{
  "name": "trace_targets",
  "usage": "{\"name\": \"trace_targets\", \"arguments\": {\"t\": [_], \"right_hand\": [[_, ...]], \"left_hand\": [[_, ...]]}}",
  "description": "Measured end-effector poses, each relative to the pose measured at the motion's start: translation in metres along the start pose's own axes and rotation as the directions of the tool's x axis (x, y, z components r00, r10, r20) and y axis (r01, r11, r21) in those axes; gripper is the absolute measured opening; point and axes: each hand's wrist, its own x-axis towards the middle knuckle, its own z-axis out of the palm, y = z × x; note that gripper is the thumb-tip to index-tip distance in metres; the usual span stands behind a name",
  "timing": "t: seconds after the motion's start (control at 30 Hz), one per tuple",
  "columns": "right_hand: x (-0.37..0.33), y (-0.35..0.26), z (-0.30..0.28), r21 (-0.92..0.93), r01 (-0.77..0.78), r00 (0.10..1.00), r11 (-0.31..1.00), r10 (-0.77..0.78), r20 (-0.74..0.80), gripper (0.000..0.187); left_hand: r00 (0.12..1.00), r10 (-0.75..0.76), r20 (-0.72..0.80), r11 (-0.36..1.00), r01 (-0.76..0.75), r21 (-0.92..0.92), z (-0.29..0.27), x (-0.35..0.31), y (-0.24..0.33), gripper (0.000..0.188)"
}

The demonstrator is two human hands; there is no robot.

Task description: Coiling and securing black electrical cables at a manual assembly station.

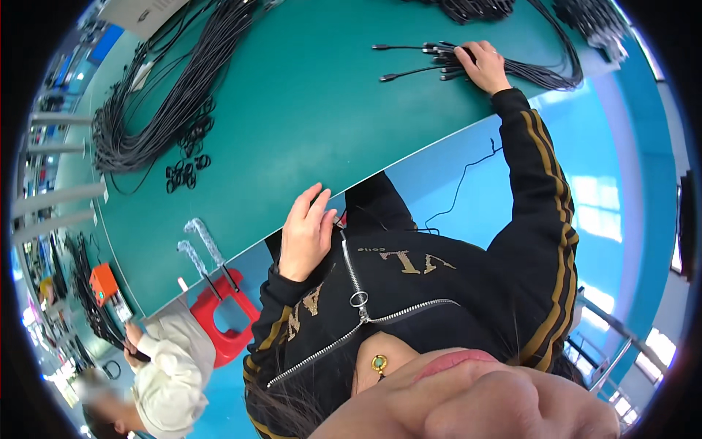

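Note:
At the far right of the table, my right hand (484,67) is closed over a bundle of black cables (537,73), near their plug ends. Two of the plugs (390,77) stick out to the left of the others on the green tabletop. My left hand (306,233) is at the table's near edge, in front of my jacket, with its fingers stretched out. I see no cable in it. A small reddish object (338,220) shows just beyond its fingers, too small to name.
A large hank of black cables (164,110) lies on the table's left, with small black loops (188,173) beside it. Two wrapped handles (202,245) lie by the near left edge. A red stool (219,322) and a person in white (164,366) are at lower left. More cables (475,9) lie far right.

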Motion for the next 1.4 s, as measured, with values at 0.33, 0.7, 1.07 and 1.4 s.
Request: {"name": "trace_targets", "arguments": {"t": [0.33,0.7,1.07,1.4], "right_hand": [[-0.017,0.022,-0.016,0.288,0.159,0.979,0.944,-0.189,0.079,0.03],[0.023,-0.192,-0.059,0.685,0.289,0.84,0.669,-0.521,0.153,0.027],[0.169,-0.434,0.048,0.457,0.642,0.727,0.615,-0.678,-0.109,0.025],[0.217,-0.469,0.074,0.311,0.713,0.658,0.629,-0.753,0.015,0.025]], "left_hand": [[0.996,0.079,-0.04,0.996,-0.078,0.046,0.001,-0.002,-0.001,0.033],[1.0,0.018,0.021,0.897,-0.025,0.442,-0.165,0.011,-0.067,0.024],[0.931,-0.055,-0.361,0.475,0.343,0.811,-0.246,0.086,-0.254,0.026],[0.935,-0.352,0.033,0.447,0.137,0.884,-0.287,0.107,-0.277,0.036]]}}
